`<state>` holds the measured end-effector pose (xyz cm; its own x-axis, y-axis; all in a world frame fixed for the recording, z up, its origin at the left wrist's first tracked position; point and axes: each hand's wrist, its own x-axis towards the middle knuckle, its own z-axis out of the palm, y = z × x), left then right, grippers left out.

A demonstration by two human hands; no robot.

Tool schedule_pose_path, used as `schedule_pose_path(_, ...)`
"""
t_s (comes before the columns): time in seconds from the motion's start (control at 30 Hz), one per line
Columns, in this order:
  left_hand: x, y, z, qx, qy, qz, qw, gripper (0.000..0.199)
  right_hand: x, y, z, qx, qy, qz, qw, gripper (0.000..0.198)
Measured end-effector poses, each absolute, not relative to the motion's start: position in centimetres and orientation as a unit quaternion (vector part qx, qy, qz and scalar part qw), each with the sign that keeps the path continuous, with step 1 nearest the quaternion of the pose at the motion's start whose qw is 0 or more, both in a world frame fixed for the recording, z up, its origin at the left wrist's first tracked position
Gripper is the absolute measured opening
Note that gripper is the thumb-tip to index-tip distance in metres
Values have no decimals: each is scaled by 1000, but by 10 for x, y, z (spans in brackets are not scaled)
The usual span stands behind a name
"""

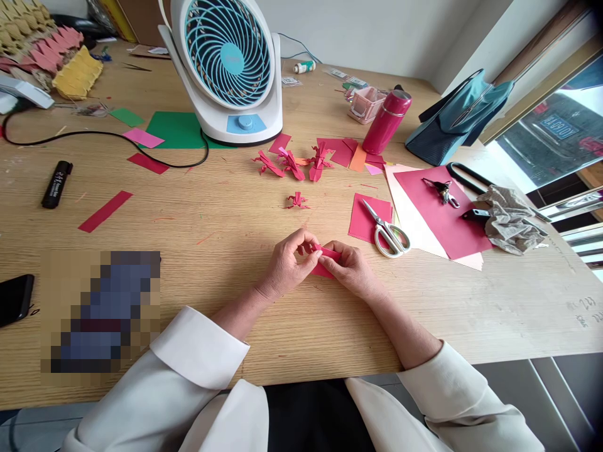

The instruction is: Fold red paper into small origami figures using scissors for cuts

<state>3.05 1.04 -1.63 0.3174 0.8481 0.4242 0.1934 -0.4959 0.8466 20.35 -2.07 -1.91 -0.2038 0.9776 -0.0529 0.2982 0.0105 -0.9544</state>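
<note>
Both my hands meet over the wooden table, pinching one small folded piece of red paper [324, 270]. My left hand [293, 262] grips its left end between thumb and fingers. On the other end, my right hand [349, 267] presses with thumb and forefinger; part of the paper is hidden behind the fingers. Just beyond them lies a small folded red paper figure [297, 200], and farther back several larger folded red figures [294, 165] sit in a row. To the right, scissors [391, 233] with white handles rest partly on a stack of red paper squares [362, 216].
A white fan [230, 63] stands at the back. Right of it are a pink flask [387, 122], a blue bag [459, 119] and a large red sheet [438, 207]. At left lie a black marker [57, 184], a red strip [105, 211] and a phone [15, 299].
</note>
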Motion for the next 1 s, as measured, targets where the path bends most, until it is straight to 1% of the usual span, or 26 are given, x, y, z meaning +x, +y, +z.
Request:
schedule_pose_path(0.13,32,11,-18,710,374,465,374,12,203,-20,-22,-522,-604,476,369,37)
schedule_pose_path(0.27,32,12,-20,705,400,452,372,4,203,-20,-24,-521,-595,479,380,38)
schedule_pose_path(0.33,32,12,-21,700,409,452,372,5,202,-20,-23,-523,-592,477,386,39)
schedule_pose_path(0.47,32,12,-21,702,403,455,371,8,201,-21,-21,-522,-598,465,392,41)
schedule_pose_path(0.77,32,12,-20,714,394,457,355,6,201,-22,-22,-515,-613,448,397,35)
schedule_pose_path(1.0,32,11,-19,715,391,456,357,7,199,-23,-19,-512,-625,436,396,35)
